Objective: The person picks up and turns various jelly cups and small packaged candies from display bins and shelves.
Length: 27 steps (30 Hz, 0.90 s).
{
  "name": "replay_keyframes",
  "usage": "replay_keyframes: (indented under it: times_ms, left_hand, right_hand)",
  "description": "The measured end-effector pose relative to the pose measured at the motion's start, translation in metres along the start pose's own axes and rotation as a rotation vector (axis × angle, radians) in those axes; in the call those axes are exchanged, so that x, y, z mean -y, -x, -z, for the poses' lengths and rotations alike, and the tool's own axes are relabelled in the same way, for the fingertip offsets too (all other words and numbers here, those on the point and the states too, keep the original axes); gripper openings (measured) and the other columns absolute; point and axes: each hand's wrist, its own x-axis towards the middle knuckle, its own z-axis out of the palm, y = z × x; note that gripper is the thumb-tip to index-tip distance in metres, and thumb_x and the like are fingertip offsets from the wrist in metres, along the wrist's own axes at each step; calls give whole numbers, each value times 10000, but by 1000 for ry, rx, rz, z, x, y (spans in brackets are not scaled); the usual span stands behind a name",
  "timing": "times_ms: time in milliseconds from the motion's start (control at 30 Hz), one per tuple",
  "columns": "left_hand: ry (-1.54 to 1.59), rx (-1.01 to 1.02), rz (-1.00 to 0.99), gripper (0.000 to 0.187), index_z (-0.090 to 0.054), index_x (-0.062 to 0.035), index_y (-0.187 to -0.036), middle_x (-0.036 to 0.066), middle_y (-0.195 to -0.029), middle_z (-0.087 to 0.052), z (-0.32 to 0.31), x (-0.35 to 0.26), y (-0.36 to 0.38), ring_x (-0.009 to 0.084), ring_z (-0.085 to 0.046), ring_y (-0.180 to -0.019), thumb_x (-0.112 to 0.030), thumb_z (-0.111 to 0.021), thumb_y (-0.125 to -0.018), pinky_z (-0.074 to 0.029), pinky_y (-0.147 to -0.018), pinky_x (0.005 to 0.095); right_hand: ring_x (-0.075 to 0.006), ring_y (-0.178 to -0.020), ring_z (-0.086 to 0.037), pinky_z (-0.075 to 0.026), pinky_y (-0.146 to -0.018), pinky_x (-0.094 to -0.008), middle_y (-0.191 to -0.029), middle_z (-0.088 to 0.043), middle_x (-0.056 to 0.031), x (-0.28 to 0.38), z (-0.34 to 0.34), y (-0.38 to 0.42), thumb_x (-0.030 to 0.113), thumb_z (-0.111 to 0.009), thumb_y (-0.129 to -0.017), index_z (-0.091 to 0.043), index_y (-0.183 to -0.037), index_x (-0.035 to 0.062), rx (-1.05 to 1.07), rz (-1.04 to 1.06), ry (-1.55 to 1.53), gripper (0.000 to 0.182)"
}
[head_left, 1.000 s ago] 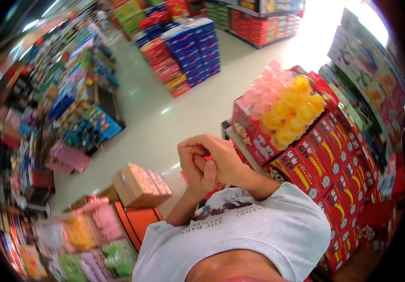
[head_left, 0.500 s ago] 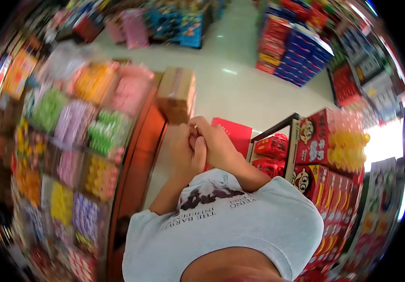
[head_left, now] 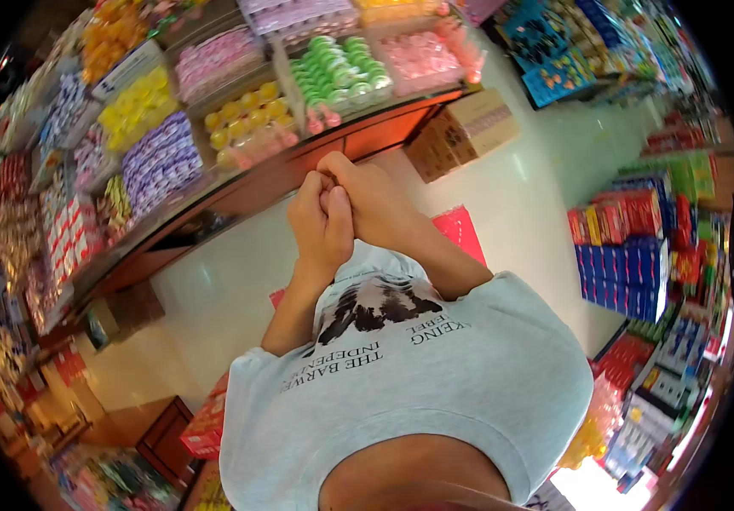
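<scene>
Sorted sweets (head_left: 339, 75) line the display (head_left: 384, 128) edge; your left hand (head_left: 320, 223) and right hand (head_left: 375, 203) clasp closed, perhaps just for rest.

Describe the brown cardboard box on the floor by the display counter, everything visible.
The brown cardboard box looks closed, its lighter top above darker sides with small printing, too blurred to read. It sits on the pale, glossy floor, close against the reddish-brown display counter; whether they touch is unclear. No hand touches it.

The single head view looks steeply down from above the shirt (head_left: 418, 366), close in, the floor (head_left: 239, 298) beyond.
</scene>
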Motion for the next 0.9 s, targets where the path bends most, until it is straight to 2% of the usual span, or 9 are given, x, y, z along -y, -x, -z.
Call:
replay_keyframes:
  times_ms: [100, 167, 200, 300, 367, 467, 667, 800, 900]
  left_hand:
    - [-124, -81, 104, 201, -519, -2, -781, 129, -612, -524, 23, 17, -18, 219, -496, -544, -160, -545, -902, -400, -533, 364]
    - [-186, -79, 152, 243, -551, 15, -862, 34, -656, -517, 34, 30, -34, 86, -441, -605, -181, -461, -973, -361, -540, 278]
    - [-197, -93, 152, 243, -551, 15, -862, 34, -656, -517, 39, 40, -44, 86, -441, -605, -181, -461, -973, -361, -540, 278]
    - [-250, -75, 262, 281, -580, 34, -946, 81, -679, -565, 48, 64, -70, 144, -509, -606, -209, -445, -986, -398, -565, 316]
    - [-353, -20, 340, 286, -580, -2, -910, 188, -721, -603, 54, 73, -89, 342, -594, -652, -269, -489, -959, -443, -607, 424]
    - [-400, 116, 442, 328, -595, -2, -971, 223, -790, -631, 65, 90, -120, 403, -609, -736, -299, -456, -975, -454, -664, 459]
    - [-511, 286, 486, 370, -607, 9, -1016, 269, -890, -639, 79, 126, -165, 443, -611, -852, -286, -384, -997, -458, -749, 496]
    - [-517, 254, 422, 380, -605, 17, -1022, 272, -891, -637, 87, 153, -178, 449, -608, -857, -287, -378, -1002, -463, -759, 486]
    - [-476, 313, 618, 400, -603, 24, -1012, 267, -871, -640, 96, 174, -189, 461, -606, -846, -309, -382, -1003, -464, -761, 487]
  right_hand:
    - [-360, -746, -657, -480, -629, -409, -797, -642, -193, -16, -25, -42, 113, -638, -841, -503, -1039, 18, 86, 3, -158, 258]
    - [-359, -747, -658, -487, -641, -409, -807, -645, -194, -29, -40, -67, 133, -630, -849, -510, -1030, 15, 125, 27, -174, 246]
    - [-357, -749, -659, -493, -652, -409, -818, -649, -196, -35, -44, -83, 152, -623, -858, -517, -1020, 13, 140, 45, -175, 238]
    - [-371, -883, -620, -481, -726, -452, -862, -650, -184, -49, -50, -122, 148, -579, -872, -553, -1074, 19, 229, 44, -164, 240]
    - [-357, -969, -592, -473, -772, -458, -888, -654, -170, -66, -59, -144, 154, -571, -870, -582, -1100, 22, 210, 58, -185, 265]
    - [-346, -981, -595, -473, -774, -455, -900, -659, -168, -100, -78, -169, 175, -588, -853, -602, -1075, 20, 165, 51, -169, 271]
    - [-391, -847, -646, -492, -714, -486, -874, -669, -203, -140, -91, -216, 237, -622, -819, -596, -972, 25, 267, -42, -74, 263]
    - [-394, -822, -656, -504, -704, -491, -847, -674, -206, -151, -96, -247, 245, -640, -794, -597, -960, 24, 383, -43, 33, 280]
    - [-386, -830, -662, -507, -707, -498, -860, -676, -215, -171, -110, -263, 233, -643, -781, -595, -999, 24, 374, 0, 38, 306]
